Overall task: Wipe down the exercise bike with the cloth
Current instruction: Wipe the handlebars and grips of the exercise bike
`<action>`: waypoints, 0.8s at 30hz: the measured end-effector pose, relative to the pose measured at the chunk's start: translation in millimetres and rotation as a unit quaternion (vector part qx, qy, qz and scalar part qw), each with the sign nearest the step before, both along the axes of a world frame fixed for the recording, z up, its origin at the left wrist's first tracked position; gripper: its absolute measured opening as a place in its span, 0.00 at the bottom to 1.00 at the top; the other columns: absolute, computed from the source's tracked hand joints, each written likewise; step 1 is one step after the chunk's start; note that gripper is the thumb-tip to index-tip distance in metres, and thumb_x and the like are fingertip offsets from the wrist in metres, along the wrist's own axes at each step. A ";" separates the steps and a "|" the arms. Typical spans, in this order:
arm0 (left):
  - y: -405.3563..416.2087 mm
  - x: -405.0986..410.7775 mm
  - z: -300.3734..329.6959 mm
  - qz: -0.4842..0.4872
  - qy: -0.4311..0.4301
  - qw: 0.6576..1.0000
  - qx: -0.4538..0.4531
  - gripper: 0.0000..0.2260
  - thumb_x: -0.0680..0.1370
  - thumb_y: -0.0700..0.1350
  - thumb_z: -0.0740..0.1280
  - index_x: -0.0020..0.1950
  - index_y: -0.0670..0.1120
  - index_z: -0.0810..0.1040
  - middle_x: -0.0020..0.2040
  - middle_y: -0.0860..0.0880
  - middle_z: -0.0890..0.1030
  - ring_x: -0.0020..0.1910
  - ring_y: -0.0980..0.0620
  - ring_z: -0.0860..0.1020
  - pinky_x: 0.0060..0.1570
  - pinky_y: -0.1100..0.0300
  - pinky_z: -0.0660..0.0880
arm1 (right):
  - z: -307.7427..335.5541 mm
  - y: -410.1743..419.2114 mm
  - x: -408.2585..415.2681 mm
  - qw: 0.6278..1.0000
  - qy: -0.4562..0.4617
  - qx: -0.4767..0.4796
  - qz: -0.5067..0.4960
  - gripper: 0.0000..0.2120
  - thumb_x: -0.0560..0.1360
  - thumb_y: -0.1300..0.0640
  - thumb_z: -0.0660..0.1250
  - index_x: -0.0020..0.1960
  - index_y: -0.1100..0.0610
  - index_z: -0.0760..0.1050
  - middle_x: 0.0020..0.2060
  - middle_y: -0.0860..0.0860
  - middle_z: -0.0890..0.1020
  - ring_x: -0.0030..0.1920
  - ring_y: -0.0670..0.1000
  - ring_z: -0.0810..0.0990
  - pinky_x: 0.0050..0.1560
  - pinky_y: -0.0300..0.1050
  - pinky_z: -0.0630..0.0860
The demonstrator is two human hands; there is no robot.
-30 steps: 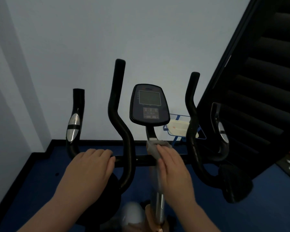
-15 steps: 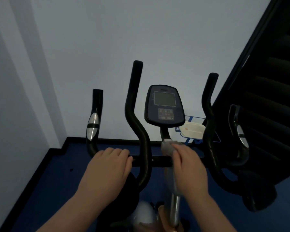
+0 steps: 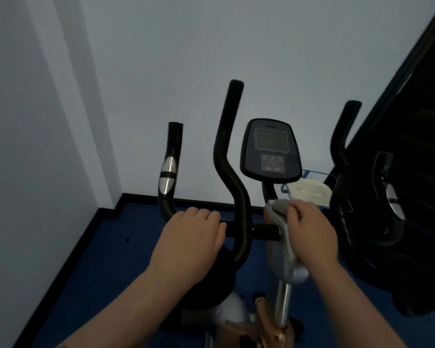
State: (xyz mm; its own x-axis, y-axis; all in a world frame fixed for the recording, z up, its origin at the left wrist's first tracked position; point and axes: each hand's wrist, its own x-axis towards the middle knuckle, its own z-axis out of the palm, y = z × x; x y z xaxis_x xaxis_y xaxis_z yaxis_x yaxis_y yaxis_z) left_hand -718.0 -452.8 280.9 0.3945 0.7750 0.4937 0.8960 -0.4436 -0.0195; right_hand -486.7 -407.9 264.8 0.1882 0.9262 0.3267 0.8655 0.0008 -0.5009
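Hands curl over the black exercise bike (image 3: pixel 232 172), left hand (image 3: pixel 190 243) gripping its crossbar, right hand (image 3: pixel 312 234) pressing a grey cloth (image 3: pixel 278 209) under the console, above blue floor (image 3: pixel 106 259) and pale walls (image 3: pixel 161 59).

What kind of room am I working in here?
Probably a home corner used for exercise, perhaps beside stairs: an exercise bike faces bare pale walls, with blue floor and a dark stepped structure on the right.
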 end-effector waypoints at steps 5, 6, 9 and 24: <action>1.6 -1.6 -3.8 -0.002 -0.012 1.000 -0.019 0.08 0.67 0.42 0.77 0.41 0.47 0.80 0.35 0.51 0.78 0.32 0.50 0.76 0.29 0.53 0.75 | -28.7 -49.6 -17.9 0.990 0.067 0.121 -0.006 0.19 0.81 0.52 0.54 0.70 0.50 0.71 0.67 0.44 0.72 0.69 0.45 0.67 0.68 0.39 0.65; 2.0 -1.4 -4.1 -0.005 -0.009 1.000 -0.019 0.09 0.67 0.41 0.77 0.42 0.46 0.80 0.36 0.51 0.78 0.32 0.49 0.76 0.29 0.53 0.75 | -39.2 -65.9 -18.8 0.988 0.092 0.127 -0.007 0.20 0.81 0.50 0.52 0.72 0.46 0.67 0.70 0.41 0.67 0.72 0.41 0.62 0.70 0.33 0.59; 3.5 -1.2 -7.3 0.000 -0.013 1.000 -0.022 0.03 0.73 0.42 0.71 0.45 0.46 0.80 0.39 0.49 0.80 0.36 0.47 0.78 0.33 0.51 0.77 | -53.4 -88.9 -18.7 0.988 0.116 0.106 -0.002 0.22 0.79 0.47 0.49 0.72 0.36 0.53 0.72 0.32 0.55 0.72 0.32 0.51 0.69 0.31 0.54; 2.7 0.6 -1.7 0.033 -0.044 0.996 -0.071 0.06 0.78 0.46 0.65 0.51 0.48 0.81 0.43 0.51 0.82 0.41 0.49 0.79 0.40 0.52 0.77 | -1.3 -21.5 -4.3 0.998 -0.028 0.019 0.049 0.16 0.82 0.55 0.53 0.65 0.52 0.75 0.60 0.48 0.77 0.60 0.48 0.74 0.55 0.38 0.68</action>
